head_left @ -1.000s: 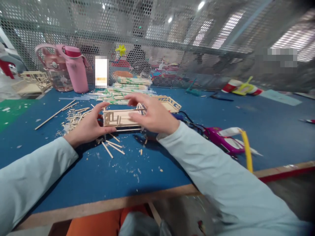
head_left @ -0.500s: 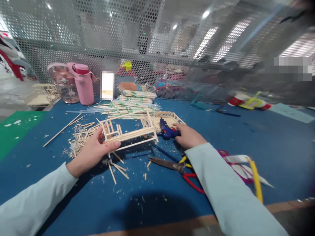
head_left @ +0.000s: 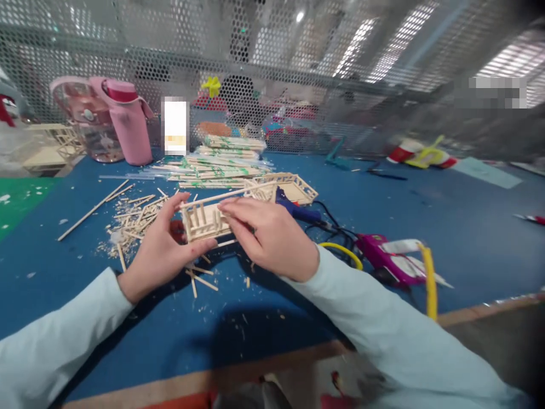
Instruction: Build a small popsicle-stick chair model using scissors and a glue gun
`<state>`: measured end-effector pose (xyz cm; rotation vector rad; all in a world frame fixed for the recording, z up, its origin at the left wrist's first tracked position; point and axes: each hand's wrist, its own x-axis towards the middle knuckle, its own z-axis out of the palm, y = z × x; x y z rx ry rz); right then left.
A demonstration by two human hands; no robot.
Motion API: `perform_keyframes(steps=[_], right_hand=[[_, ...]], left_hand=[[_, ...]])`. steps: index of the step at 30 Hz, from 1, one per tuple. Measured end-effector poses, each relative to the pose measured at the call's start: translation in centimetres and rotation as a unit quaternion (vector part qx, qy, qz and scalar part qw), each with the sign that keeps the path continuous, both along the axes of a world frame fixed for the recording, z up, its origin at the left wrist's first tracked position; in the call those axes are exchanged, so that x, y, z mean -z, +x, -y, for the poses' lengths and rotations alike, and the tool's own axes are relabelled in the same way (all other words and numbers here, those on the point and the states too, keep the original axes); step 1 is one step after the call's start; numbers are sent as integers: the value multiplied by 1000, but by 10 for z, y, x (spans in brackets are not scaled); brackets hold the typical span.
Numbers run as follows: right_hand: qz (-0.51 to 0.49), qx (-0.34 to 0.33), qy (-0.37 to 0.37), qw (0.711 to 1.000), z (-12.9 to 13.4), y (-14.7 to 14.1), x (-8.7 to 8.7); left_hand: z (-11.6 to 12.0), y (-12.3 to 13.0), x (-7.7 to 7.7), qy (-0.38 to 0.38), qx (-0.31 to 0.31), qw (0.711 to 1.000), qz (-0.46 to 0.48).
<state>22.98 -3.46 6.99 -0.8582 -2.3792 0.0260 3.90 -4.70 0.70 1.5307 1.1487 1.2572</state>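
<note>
My left hand (head_left: 164, 247) grips the left end of a small model frame (head_left: 204, 218) built from thin wooden sticks, its thumb along the lower front edge. My right hand (head_left: 272, 233) reaches over the frame's right part, thumb and fingers pinched at the short upright sticks inside it. Whether a loose stick is between those fingertips is hidden. Behind my right hand a blue hot glue gun (head_left: 304, 212) lies beside a stick-built tray-like piece (head_left: 298, 190) with a low railing.
Loose sticks and scraps (head_left: 140, 213) lie left; bagged stick bundles (head_left: 230, 165) lie behind. A pink bottle (head_left: 130, 125) and a clear pink jug (head_left: 96, 128) stand back left before a perforated metal screen (head_left: 170, 57). Right are a purple tool (head_left: 392, 261), black cables and a yellow handle (head_left: 430, 284).
My right hand has left the glue gun and moved left onto the stick frame. My left hand keeps its hold. The view has shifted, and my right arm now covers the red-handled pliers.
</note>
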Motion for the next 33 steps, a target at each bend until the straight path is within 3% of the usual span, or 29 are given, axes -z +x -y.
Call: perform_keyframes(steps=[3,7,10,15,18,21,23,25,28,30,33], right_hand=[[-11,24,-10,1000,-5,2,6],[-54,54,46,996,-7,8,14],[-30,46,74,996,-11,10,16],[59,-7,48,997,-28,14,27],[93,-11,31,995,-33,15,38],[112,1,42,993,-32,17,42],[133,-4,49,990,-29,21,39],[156,-27,52,986,-26,27,34],[181,-66,52,980,-24,36,28],[190,-75,56,977,-24,39,28],[185,-66,74,978,-24,38,31]], left_hand=[[-10,0,-1,39,10,999,-8],[-25,-1,-11,79,15,997,-2],[-32,-2,-15,85,8,996,-2],[-35,-3,-3,57,29,998,-29],[-30,-5,2,76,26,989,-128],[-20,-15,-2,188,-37,942,-274],[-14,-25,-8,244,-93,918,-298],[-15,-35,-16,250,-182,915,-261],[-33,-43,-29,179,-289,896,-286],[-54,-40,-37,116,-258,887,-365],[-91,-26,-43,66,-133,862,-485]])
